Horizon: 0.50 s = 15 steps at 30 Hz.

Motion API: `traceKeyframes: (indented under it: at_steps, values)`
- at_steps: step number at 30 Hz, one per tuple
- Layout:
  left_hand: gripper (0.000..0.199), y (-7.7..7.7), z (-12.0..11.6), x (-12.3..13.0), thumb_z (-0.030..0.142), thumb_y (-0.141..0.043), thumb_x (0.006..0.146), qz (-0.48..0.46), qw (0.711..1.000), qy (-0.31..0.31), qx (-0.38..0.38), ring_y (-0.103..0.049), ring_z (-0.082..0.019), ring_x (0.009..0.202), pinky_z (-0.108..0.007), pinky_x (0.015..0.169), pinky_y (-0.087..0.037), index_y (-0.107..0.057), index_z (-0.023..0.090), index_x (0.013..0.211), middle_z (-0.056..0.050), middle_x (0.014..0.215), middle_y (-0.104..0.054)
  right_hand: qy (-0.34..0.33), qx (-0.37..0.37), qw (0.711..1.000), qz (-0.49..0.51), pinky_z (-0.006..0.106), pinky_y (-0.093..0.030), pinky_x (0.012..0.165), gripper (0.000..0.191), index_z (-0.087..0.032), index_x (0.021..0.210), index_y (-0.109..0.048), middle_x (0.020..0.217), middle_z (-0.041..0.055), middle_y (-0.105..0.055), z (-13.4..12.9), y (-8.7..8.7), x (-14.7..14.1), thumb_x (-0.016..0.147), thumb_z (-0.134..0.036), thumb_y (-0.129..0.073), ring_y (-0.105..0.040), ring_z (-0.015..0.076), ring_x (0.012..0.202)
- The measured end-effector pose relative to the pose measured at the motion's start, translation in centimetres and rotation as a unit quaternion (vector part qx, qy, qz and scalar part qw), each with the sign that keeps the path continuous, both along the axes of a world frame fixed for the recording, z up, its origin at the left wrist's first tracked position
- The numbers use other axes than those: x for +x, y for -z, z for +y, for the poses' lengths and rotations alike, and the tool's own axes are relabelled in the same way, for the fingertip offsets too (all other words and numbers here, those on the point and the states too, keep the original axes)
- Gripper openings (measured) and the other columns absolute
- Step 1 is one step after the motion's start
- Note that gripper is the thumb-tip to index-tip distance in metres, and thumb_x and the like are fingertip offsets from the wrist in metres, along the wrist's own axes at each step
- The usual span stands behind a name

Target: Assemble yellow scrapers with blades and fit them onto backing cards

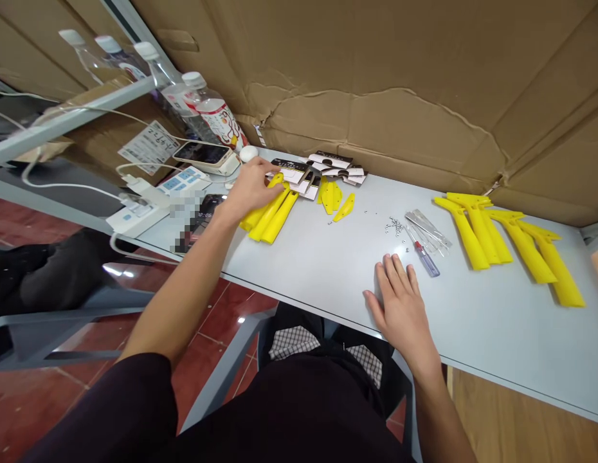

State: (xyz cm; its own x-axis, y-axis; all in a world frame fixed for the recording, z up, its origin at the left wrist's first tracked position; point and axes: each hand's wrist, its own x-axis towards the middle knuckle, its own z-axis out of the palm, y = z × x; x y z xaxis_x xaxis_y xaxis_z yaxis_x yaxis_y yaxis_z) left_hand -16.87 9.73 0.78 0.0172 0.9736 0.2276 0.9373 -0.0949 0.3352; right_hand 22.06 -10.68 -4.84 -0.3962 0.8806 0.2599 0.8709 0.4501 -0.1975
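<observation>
Fingers of the left hand (251, 186) pinch the top end of one of the long yellow plastic handles (274, 217), bunched on the shiny white bench (328, 270). From the fingers, the handles run back toward the front edge, leaning left. The right hand (402, 312) is farther off, flat, spread and holding nothing. Past its fingers, a clear plastic sleeve (436, 241) seems to hold thin silver rods; I cannot tell how many.

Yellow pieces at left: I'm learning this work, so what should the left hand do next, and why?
Perhaps slide one yellow piece toward the right hand: the left hand touches the pieces' far ends, while the right lies flat, holding nothing.
</observation>
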Motion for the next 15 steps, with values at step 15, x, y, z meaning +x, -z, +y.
traceKeyframes:
  at_steps: [15]
  values:
    - [0.048, 0.3, -2.2, 1.0, 0.045, -0.063, 0.095, 0.014, 0.998, -0.013, 0.052, -0.07, -0.032, 0.104, -0.051, 0.098, -0.056, -0.068, 0.025, 0.138, -0.018, 0.14, -0.064, 0.007, -0.018, 1.0, 0.012, 0.065, -0.029, 0.134, 0.057, -0.004, 0.157, -0.054, 0.17, 0.0244, -0.046, -0.2, -0.9, -0.1, 0.112, -0.039, -0.048, -0.035, 0.0375, 0.164]
